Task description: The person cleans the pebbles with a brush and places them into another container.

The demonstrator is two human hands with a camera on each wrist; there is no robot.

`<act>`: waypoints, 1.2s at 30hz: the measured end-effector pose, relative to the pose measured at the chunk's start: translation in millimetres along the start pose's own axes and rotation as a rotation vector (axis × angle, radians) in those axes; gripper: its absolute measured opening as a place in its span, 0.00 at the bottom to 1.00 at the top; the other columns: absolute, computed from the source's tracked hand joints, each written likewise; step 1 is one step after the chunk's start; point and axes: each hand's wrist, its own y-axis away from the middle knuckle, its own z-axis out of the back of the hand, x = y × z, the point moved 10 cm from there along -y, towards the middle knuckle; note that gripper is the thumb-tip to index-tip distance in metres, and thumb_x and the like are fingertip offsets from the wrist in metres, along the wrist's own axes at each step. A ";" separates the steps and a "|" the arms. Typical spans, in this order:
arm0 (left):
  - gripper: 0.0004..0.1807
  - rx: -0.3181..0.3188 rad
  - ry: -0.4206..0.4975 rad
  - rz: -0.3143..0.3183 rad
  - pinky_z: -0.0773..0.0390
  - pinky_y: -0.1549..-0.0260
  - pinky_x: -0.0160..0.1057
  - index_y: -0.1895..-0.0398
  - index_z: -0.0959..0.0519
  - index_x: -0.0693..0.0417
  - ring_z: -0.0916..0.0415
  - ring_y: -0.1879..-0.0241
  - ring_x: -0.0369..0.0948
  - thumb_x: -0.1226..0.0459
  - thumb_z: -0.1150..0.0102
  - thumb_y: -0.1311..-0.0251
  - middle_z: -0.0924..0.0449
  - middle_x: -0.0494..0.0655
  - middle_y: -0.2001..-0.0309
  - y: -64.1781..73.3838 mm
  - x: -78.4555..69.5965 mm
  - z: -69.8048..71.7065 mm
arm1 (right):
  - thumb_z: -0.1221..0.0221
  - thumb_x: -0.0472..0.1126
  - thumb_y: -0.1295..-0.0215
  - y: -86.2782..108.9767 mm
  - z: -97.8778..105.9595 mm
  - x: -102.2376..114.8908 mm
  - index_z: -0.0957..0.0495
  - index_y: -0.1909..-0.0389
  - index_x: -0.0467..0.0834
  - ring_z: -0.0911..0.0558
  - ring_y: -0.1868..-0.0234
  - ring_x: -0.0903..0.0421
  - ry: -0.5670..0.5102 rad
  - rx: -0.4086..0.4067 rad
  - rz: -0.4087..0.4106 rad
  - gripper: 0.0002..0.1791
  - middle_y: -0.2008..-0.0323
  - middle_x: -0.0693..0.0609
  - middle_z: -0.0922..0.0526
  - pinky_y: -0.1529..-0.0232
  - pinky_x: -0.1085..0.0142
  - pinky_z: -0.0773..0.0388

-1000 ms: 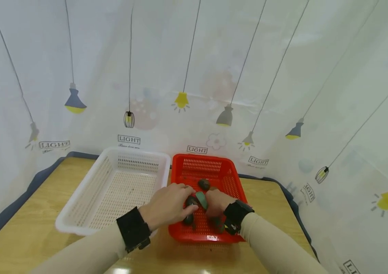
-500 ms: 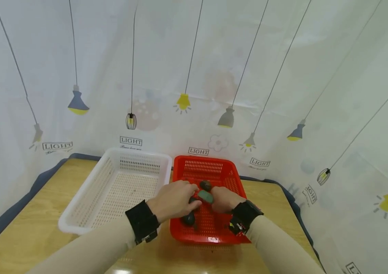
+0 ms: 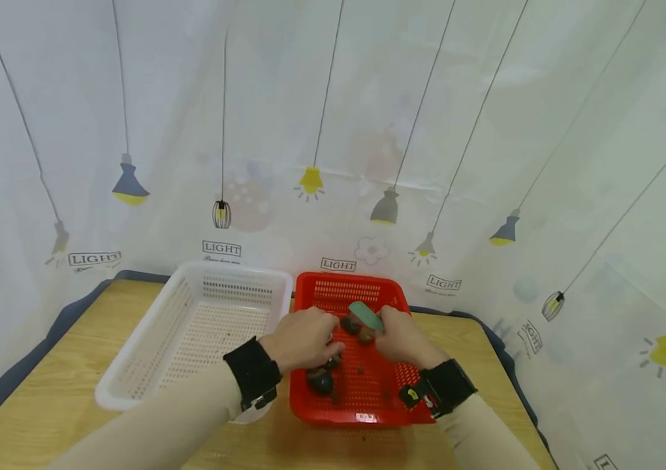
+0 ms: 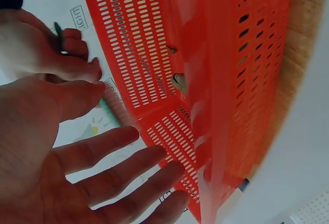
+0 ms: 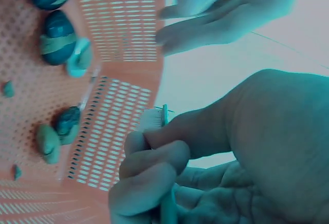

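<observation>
My right hand (image 3: 400,333) grips a green brush (image 3: 365,316) over the right half of the red basket (image 3: 345,412). Short pale bristles (image 5: 152,118) show beyond the thumb in the right wrist view. My left hand (image 3: 303,334) hovers at the basket's left rim, its fingers spread with nothing between them in the left wrist view. Below it, dark, smooth, oval stones (image 3: 320,381) lie in the basket's near left corner. Farther back lie a dark stone (image 3: 349,324) and a brownish one (image 3: 365,335), close to the brush.
A white slotted basket (image 3: 192,352) stands directly left of the red one, with a few small specks on its floor. Small crumbs (image 3: 360,370) dot the red basket. Both stand on a wooden table (image 3: 92,326) against a printed curtain (image 3: 309,98).
My right hand has lifted the brush up, away from my left hand, toward the back right. The left hand's fingers, earlier close over a dark stone, are now spread apart from the stones.
</observation>
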 end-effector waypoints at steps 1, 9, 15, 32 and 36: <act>0.17 0.009 -0.002 0.005 0.30 0.80 0.31 0.69 0.17 0.48 0.26 0.78 0.35 0.54 0.22 0.22 0.29 0.38 0.79 -2.0 0.0 -0.6 | 0.40 0.27 0.24 2.1 2.6 0.2 0.21 0.43 0.31 0.21 0.64 0.51 -0.025 -0.012 -0.003 0.13 0.57 0.43 0.16 0.64 0.64 0.21; 0.13 0.056 -0.051 0.009 0.27 0.81 0.32 0.60 0.10 0.51 0.25 0.77 0.36 0.53 0.21 0.23 0.24 0.39 0.75 -13.7 -8.9 -2.9 | 0.43 0.29 0.14 24.2 19.6 -0.7 0.27 0.25 0.25 0.20 0.65 0.52 -0.212 -0.075 -0.028 0.23 0.51 0.37 0.16 0.65 0.63 0.20; 0.11 0.065 -0.062 0.008 0.26 0.79 0.32 0.58 0.07 0.49 0.25 0.76 0.37 0.52 0.22 0.21 0.23 0.39 0.76 -26.2 -17.8 -5.1 | 0.41 0.32 0.13 40.5 34.6 -5.1 0.27 0.24 0.24 0.17 0.58 0.49 -0.236 -0.184 -0.020 0.25 0.50 0.35 0.13 0.60 0.62 0.20; 0.13 0.044 -0.121 0.049 0.26 0.80 0.34 0.67 0.09 0.47 0.30 0.78 0.36 0.54 0.23 0.22 0.27 0.37 0.79 -56.3 -32.8 -33.8 | 0.40 0.37 0.10 65.2 30.4 -41.3 0.28 0.18 0.33 0.12 0.41 0.44 -0.436 -0.284 -0.142 0.27 0.39 0.32 0.11 0.46 0.56 0.08; 0.18 0.050 -0.132 0.068 0.27 0.79 0.34 0.72 0.14 0.47 0.30 0.79 0.36 0.53 0.25 0.21 0.30 0.38 0.80 -60.5 -37.7 -37.4 | 0.40 0.37 0.09 65.7 29.7 -50.9 0.28 0.17 0.32 0.10 0.40 0.44 -0.456 -0.304 -0.158 0.28 0.41 0.32 0.10 0.46 0.58 0.07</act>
